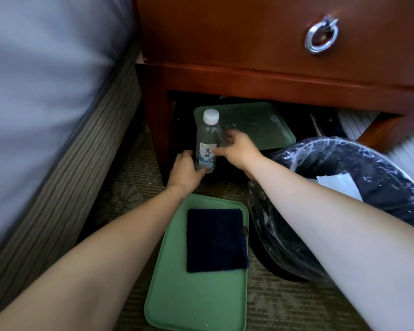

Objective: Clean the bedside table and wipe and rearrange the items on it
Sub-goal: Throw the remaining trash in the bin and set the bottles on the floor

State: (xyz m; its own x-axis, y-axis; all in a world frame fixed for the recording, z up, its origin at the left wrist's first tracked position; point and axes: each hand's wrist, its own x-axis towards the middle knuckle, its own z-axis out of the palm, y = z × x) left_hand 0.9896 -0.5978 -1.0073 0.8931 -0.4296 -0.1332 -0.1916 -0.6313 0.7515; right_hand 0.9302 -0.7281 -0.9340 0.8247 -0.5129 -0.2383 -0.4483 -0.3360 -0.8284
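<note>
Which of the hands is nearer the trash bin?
Right. The right hand holds the bottle just left of the trash bin; the left hand grips its base, farther off.

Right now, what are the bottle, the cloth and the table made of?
The bottle is likely clear plastic: you see through it. The cloth is dark blue fuzzy fabric, like towelling. The table looks like reddish-brown wood with a smooth sheen, maybe varnish.

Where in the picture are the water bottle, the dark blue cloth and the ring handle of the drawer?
water bottle (207,139): head view, clear body above the label.
dark blue cloth (216,240): head view, middle of its top face.
ring handle (309,41): head view, left arc of the metal ring.
</note>
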